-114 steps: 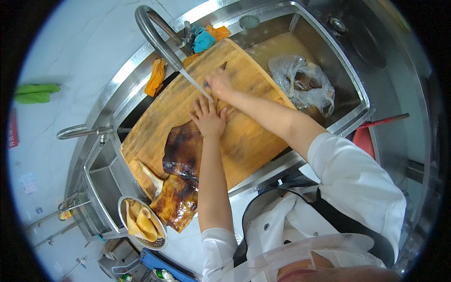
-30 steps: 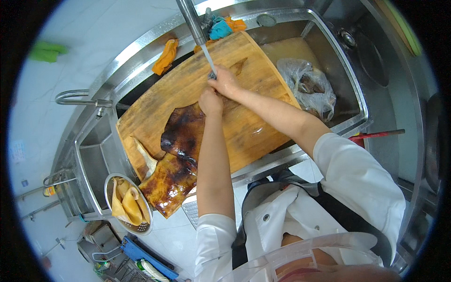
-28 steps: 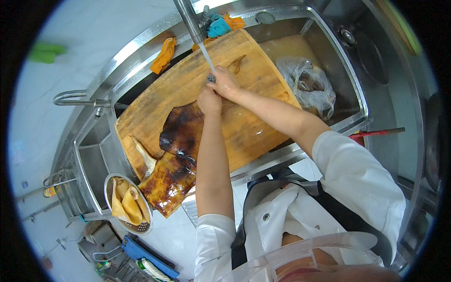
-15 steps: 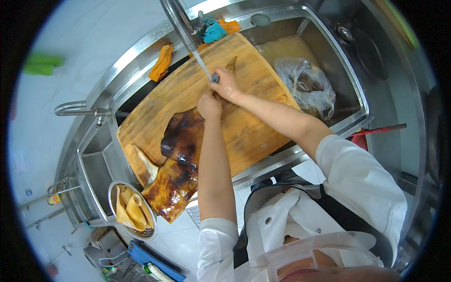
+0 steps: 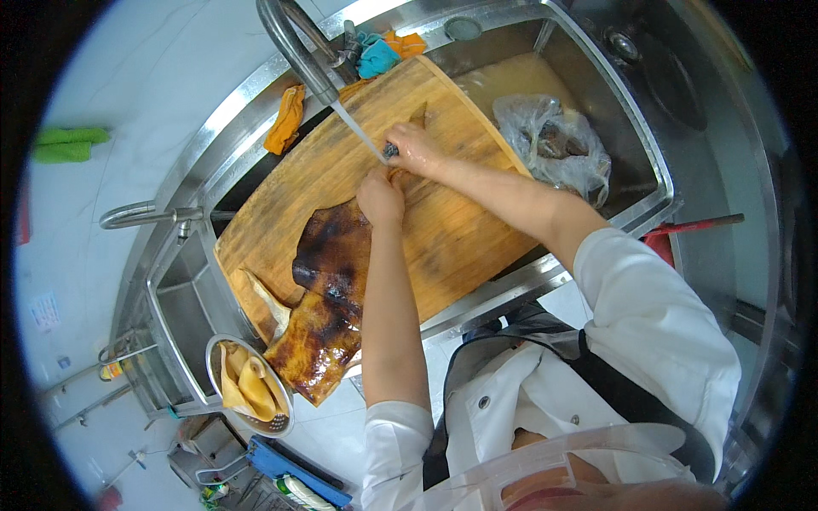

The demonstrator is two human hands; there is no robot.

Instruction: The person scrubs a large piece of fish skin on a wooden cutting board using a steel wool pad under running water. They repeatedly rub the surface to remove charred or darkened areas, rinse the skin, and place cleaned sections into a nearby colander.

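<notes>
A large piece of scorched animal skin, glossy and brown to black, lies across a wooden cutting board and hangs over its near left edge. My left hand is closed on the narrow far end of this skin. Just beyond it, my right hand is closed around a small dark grey scourer, which looks like wire mesh. A thin stream runs from the tap to the gap between both hands. A pointed brown tip shows past my right hand; what it joins is hidden.
The board spans a steel sink. In the right basin sits a clear plastic bag with dark pieces. A perforated bowl of pale yellow pieces stands near left. A second tap, an orange cloth and a blue cloth line the back.
My right hand with the scourer has come slightly closer to my left hand. The whole view has shifted a little; my left hand keeps its grip on the skin.
</notes>
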